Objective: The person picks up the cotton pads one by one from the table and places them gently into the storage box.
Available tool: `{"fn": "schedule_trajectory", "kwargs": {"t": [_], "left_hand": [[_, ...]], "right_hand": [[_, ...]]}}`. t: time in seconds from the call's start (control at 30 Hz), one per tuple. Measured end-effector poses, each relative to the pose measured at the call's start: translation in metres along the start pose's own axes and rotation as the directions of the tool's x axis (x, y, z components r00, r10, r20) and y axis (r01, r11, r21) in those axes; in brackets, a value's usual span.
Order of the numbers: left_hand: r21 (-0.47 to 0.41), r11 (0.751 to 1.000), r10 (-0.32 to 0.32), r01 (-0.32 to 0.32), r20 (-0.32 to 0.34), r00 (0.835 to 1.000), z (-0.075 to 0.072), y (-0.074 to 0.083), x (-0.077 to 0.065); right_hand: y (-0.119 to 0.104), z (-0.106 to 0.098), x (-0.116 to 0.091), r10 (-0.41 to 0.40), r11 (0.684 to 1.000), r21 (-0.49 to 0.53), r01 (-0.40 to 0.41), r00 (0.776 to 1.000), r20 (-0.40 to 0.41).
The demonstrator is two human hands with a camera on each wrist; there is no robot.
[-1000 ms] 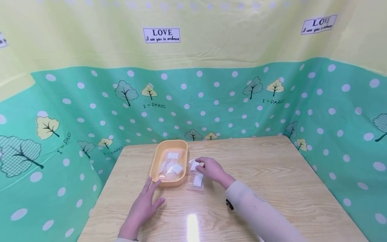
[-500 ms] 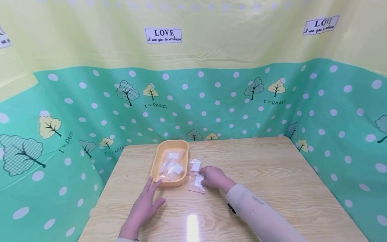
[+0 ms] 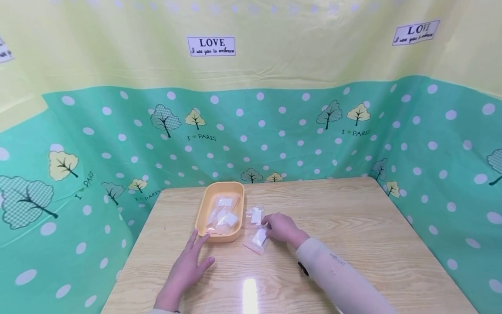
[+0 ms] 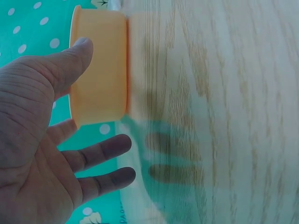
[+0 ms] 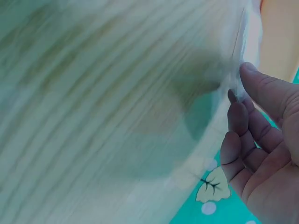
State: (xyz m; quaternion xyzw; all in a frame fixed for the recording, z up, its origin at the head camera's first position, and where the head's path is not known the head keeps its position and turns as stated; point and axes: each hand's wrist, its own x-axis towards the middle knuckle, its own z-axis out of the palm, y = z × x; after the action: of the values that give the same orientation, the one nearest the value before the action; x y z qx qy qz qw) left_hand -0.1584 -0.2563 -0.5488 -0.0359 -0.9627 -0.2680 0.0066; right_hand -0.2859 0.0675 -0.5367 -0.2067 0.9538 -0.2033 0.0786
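Note:
Two small clear zip bags, each with a white piece inside, lie on the table to the right of an orange tray (image 3: 225, 238). The far bag (image 3: 256, 216) lies flat. At the right edge of the near zip bag (image 3: 259, 238), my right hand (image 3: 283, 228) pinches the plastic between thumb and index finger; the right wrist view shows the pinched bag (image 5: 241, 51) slightly lifted at that side. My left hand (image 3: 184, 267) is at the tray's near left corner, its fingers spread and straight. In the left wrist view, the thumb and index finger are around the tray wall (image 4: 103, 70).
Inside the tray lie several similar clear bags (image 3: 224, 218) with white pieces. The wooden table (image 3: 337, 205) is bordered by a green dotted curtain (image 3: 270, 144) at the back and both sides. A bright light reflection (image 3: 250, 294) shows near the front.
My right hand has come from the far bag back to the near bag and pinched its edge. The near bag has turned and slid slightly right and nearer. The left hand stays put.

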Motion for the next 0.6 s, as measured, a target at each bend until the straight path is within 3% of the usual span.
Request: {"fn": "schedule_trajectory", "kwargs": {"t": [0.1,0.23,0.4,0.5,0.6], "left_hand": [[0.001,1.000,-0.004,0.004,0.009,1.000,0.000,-0.001,0.001],[0.004,1.000,-0.004,0.004,0.015,1.000,0.001,-0.001,0.001],[0.001,1.000,0.000,0.000,0.016,1.000,0.001,-0.002,0.002],[0.000,1.000,0.002,-0.002,0.017,1.000,0.001,-0.003,0.002],[-0.001,1.000,0.003,-0.003,0.021,1.000,0.001,-0.003,0.002]], "right_hand": [[0.006,-0.008,-0.001,0.025,1.000,0.010,-0.025,1.000,-0.003],[0.014,-0.026,-0.001,0.138,0.990,0.038,-0.137,0.990,-0.034],[0.024,-0.060,0.001,0.301,0.954,0.078,-0.291,0.930,-0.213],[0.029,-0.077,0.001,0.317,0.949,0.098,-0.301,0.902,-0.293],[0.032,-0.087,-0.001,0.304,0.952,0.123,-0.279,0.896,-0.323]]}}
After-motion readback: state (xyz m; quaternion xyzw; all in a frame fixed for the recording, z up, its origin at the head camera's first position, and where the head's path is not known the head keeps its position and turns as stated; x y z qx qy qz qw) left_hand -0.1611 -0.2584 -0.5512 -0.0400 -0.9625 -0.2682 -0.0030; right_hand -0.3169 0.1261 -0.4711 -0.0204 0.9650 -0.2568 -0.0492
